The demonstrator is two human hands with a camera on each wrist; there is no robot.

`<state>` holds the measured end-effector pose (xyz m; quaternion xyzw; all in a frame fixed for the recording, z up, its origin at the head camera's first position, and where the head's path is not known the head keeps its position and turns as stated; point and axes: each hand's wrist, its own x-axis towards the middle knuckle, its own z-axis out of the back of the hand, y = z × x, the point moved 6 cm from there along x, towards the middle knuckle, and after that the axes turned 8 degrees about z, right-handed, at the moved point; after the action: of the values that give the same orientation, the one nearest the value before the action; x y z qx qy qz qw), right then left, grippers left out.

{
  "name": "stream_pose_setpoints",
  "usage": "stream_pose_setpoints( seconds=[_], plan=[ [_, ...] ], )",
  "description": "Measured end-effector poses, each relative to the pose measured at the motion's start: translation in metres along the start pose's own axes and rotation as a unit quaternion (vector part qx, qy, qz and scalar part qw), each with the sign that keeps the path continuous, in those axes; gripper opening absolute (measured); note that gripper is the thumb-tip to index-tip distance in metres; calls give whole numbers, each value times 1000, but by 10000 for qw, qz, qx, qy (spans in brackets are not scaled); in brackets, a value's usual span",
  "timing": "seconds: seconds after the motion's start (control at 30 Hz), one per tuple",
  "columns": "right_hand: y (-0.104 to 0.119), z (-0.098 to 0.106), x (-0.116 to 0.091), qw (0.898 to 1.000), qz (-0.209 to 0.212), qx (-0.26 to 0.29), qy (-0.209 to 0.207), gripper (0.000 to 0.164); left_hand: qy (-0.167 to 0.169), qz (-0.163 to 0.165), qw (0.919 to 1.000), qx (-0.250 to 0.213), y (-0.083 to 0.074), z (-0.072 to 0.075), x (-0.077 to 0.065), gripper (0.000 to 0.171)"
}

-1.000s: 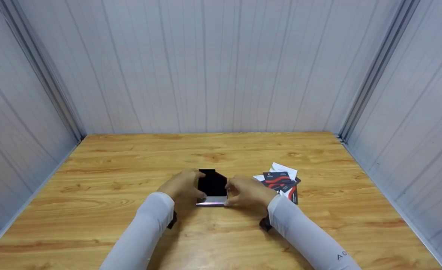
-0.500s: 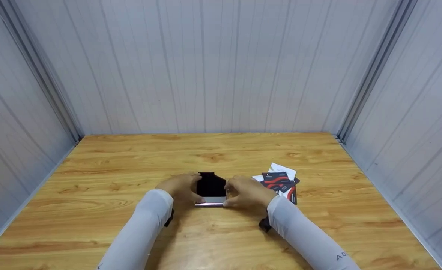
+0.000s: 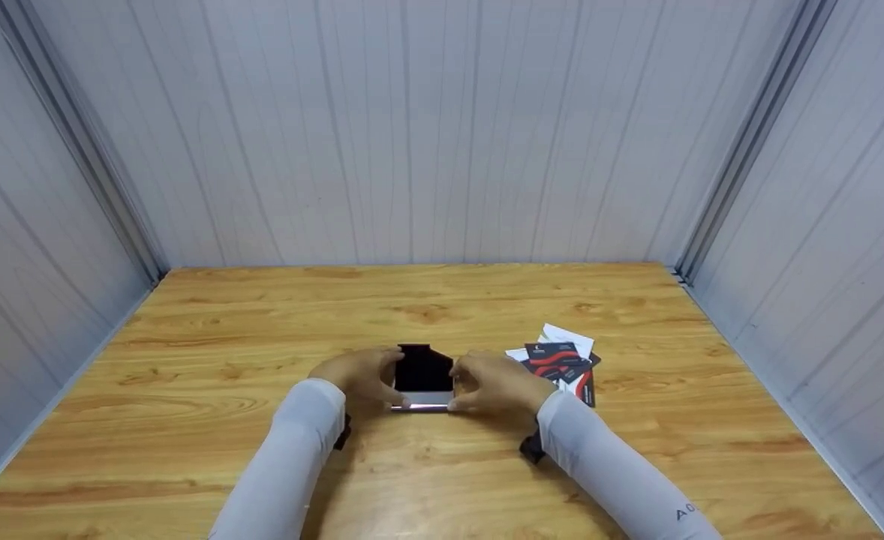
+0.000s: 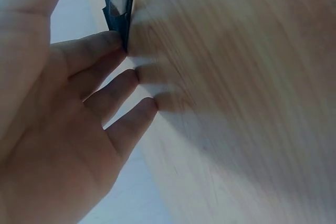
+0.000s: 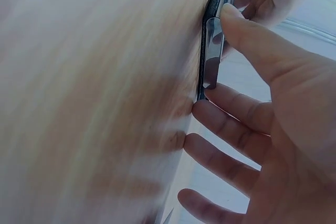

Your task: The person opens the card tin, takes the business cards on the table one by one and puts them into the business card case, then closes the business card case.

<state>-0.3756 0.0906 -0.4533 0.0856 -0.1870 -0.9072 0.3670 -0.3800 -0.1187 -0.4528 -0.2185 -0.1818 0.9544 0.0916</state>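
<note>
A flat card case (image 3: 424, 373), black with a shiny silver strip along its near edge, lies on the wooden table. My left hand (image 3: 356, 376) holds its left side, the thumb at the near edge and the fingers by the far part. From the right, my right hand (image 3: 503, 385) holds the opposite side between thumb and index finger. In the right wrist view the case (image 5: 212, 59) shows its polished metal end, and the other fingers are spread down to the tabletop. The left wrist view catches only one end of the case (image 4: 121, 3).
A loose pile of business cards (image 3: 556, 361), dark, red and white, lies right of the right hand. The table (image 3: 262, 315) is bounded by pale panel walls (image 3: 442, 135) at the back and both sides.
The case's far edge appears slightly nearer than a second ago, and the left hand has shifted a little with it. The right hand looks nearly still, and the cards have not moved.
</note>
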Motion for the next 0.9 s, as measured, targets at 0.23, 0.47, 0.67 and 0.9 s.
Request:
stream_pose_setpoints(
  seconds=[0.23,0.47,0.67,0.9],
  plan=[
    [1,1,-1,10000,70,-57,20,61,-21,-50,10000,-58,0,1,-1,101],
    [-2,7,-15,9996,199,179,-49,55,-6,-130,9999,-84,2,-2,-1,100],
    [-23,29,-31,9992,133,241,-301,52,12,-109,9998,-181,4,-5,0,100],
    [-57,58,-58,9984,87,-223,-521,51,-3,-41,9995,-308,3,-6,-1,100]
  ],
)
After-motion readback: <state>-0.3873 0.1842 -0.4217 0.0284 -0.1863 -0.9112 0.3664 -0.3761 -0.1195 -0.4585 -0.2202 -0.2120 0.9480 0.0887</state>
